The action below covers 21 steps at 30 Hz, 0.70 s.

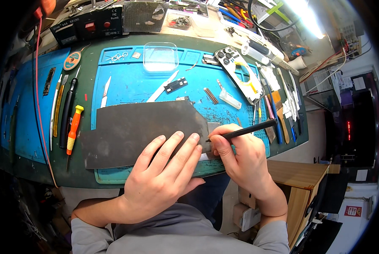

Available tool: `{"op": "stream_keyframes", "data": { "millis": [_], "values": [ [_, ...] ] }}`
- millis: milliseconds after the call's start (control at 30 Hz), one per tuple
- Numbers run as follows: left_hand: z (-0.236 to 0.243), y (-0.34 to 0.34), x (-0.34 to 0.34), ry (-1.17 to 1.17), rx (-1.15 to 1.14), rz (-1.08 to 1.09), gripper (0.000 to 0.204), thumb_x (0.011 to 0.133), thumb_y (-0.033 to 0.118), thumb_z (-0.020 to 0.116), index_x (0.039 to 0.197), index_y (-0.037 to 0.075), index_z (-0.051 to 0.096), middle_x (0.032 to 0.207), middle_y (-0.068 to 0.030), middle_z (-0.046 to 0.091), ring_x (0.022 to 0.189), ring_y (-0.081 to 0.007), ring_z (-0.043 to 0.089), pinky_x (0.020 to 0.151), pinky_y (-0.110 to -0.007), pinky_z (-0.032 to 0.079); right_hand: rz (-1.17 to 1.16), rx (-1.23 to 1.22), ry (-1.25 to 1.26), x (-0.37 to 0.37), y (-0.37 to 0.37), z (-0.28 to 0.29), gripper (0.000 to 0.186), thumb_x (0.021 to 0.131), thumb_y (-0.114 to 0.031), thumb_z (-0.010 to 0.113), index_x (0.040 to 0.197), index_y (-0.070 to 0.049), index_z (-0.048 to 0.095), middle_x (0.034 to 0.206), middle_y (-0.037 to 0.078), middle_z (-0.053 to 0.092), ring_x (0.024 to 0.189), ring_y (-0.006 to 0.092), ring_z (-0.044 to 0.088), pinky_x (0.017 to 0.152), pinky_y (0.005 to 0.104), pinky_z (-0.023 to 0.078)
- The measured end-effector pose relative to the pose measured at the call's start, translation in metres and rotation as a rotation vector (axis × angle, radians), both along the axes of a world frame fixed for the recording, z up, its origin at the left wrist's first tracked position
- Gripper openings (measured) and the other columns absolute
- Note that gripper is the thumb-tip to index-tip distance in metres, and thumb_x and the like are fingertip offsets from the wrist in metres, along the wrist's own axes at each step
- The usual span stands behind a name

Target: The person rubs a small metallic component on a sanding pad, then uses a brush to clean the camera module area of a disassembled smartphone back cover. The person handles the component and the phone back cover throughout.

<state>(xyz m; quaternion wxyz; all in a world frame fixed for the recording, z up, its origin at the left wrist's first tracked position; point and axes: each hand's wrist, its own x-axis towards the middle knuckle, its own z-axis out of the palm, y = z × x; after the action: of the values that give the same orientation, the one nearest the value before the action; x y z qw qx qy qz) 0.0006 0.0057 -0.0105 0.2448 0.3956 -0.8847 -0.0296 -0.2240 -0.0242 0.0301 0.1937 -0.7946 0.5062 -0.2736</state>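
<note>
A dark grey sheet (pixel 138 131) with a clipped corner lies across the near part of a blue work mat (pixel 130 93). My left hand (pixel 162 169) rests flat on the sheet, its fingers stretched toward the right end. In my right hand (pixel 242 154) is a slim black pen-shaped tool (pixel 253 129), gripped between thumb and fingers and slanting up to the right. Its tip meets the sheet's right end, close to my left fingertips; I cannot tell whether it is a pen or a knife. A small grey metal piece (pixel 213 125) shows beside that end.
Beyond the sheet are a clear plastic box (pixel 160 57), a small black part (pixel 176 85) and a phone frame (pixel 240 76). An orange-yellow screwdriver (pixel 74 129) and a black one (pixel 69 110) lie at left. Brushes and tweezers (pixel 278 101) lie at right.
</note>
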Motion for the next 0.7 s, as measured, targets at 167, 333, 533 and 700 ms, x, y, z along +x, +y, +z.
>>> {"op": "stream_keyframes", "data": {
  "millis": [167,333,533,700],
  "values": [
    [0.0003,0.0003,-0.0002,0.003,0.004,0.003,0.061,0.095,0.051,0.074,0.136,0.006,0.075,0.149,-0.0091,0.069,0.138,-0.0307,0.062,0.118,-0.048,0.046,0.005,-0.001,0.013,-0.0006,0.0008,0.0019,0.014,0.107,-0.015,0.072,0.106,-0.001,0.069,0.092,0.012,0.076,0.072,0.0316,0.073,0.063,0.0396,0.056],
    [0.0005,0.0000,-0.0002,0.003,-0.006,0.003,0.060,0.096,0.050,0.074,0.136,0.006,0.075,0.149,-0.0088,0.069,0.138,-0.0305,0.063,0.117,-0.048,0.046,-0.013,0.008,0.013,-0.0016,0.0047,0.0036,0.014,0.107,-0.014,0.073,0.106,-0.001,0.070,0.089,0.012,0.075,0.070,0.0310,0.073,0.062,0.0388,0.056],
    [-0.0008,0.0007,-0.0005,0.005,-0.008,0.008,0.059,0.096,0.050,0.074,0.137,0.006,0.075,0.149,-0.0086,0.069,0.137,-0.0307,0.063,0.117,-0.048,0.046,-0.022,0.040,-0.053,-0.0026,0.0095,0.0072,0.012,0.107,-0.013,0.073,0.107,-0.001,0.071,0.088,0.012,0.074,0.068,0.0295,0.071,0.061,0.0369,0.055],
    [0.0013,0.0000,-0.0004,-0.005,-0.016,0.003,0.060,0.096,0.050,0.074,0.137,0.006,0.074,0.150,-0.0086,0.068,0.137,-0.0304,0.063,0.118,-0.048,0.046,-0.017,0.034,-0.120,-0.0005,0.0062,0.0018,0.011,0.107,-0.011,0.072,0.109,0.000,0.071,0.091,0.011,0.075,0.070,0.0291,0.071,0.063,0.0364,0.055]
  ]
}}
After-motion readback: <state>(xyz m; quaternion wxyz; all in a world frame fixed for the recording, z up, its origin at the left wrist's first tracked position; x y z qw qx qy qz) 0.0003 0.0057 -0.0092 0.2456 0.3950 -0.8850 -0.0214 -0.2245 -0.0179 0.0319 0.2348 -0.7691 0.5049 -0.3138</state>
